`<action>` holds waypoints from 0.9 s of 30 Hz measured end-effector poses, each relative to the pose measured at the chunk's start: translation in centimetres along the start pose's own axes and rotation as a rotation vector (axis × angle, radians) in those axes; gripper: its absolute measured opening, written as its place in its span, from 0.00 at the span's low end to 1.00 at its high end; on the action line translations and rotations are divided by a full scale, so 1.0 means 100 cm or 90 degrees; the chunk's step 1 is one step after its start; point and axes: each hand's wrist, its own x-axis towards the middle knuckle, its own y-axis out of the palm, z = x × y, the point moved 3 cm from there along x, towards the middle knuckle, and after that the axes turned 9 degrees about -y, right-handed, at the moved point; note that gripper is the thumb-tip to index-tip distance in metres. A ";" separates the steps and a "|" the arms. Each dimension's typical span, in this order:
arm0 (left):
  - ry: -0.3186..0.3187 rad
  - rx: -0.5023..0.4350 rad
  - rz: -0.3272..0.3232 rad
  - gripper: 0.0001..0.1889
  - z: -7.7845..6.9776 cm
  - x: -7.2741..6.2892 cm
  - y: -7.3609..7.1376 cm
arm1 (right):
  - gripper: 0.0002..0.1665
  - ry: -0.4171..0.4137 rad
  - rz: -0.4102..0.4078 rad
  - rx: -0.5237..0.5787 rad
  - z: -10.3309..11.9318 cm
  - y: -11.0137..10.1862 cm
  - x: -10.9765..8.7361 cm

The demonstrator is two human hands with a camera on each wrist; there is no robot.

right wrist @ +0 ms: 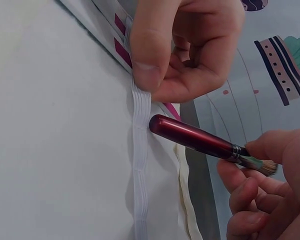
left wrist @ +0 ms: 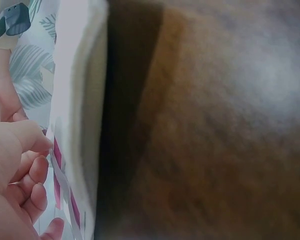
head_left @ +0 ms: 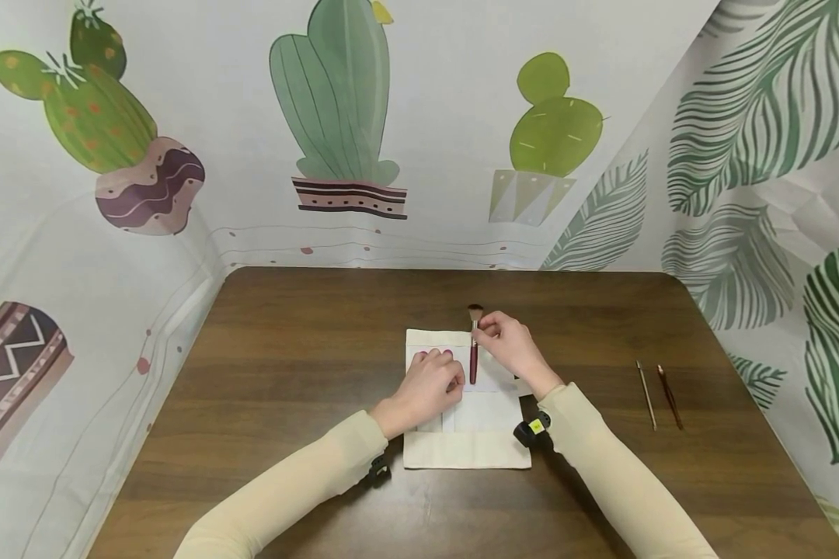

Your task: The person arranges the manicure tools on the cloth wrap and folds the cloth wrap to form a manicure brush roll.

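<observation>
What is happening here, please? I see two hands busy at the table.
A person's right-hand grip pinches a red-handled brush, bristles pointing away from the person. The left-hand grip pinches a white elastic band on a pale cloth holder lying on the table. The brush is close to the band, not tucked under it. Two thin tools lie on the table, to the right.

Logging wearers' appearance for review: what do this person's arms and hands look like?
The left hand and right hand are ungloved. The left sleeve and right sleeve are plain pale cream. A black device sits at the left wrist, a yellow-labelled black device at the right.
</observation>
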 end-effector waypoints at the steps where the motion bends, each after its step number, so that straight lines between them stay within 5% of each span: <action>1: 0.001 0.001 -0.001 0.04 0.000 0.000 0.000 | 0.18 0.000 -0.001 0.001 0.000 0.001 0.000; 27: 0.009 0.005 -0.018 0.03 0.000 0.001 0.002 | 0.16 0.012 0.015 0.011 -0.005 0.013 -0.001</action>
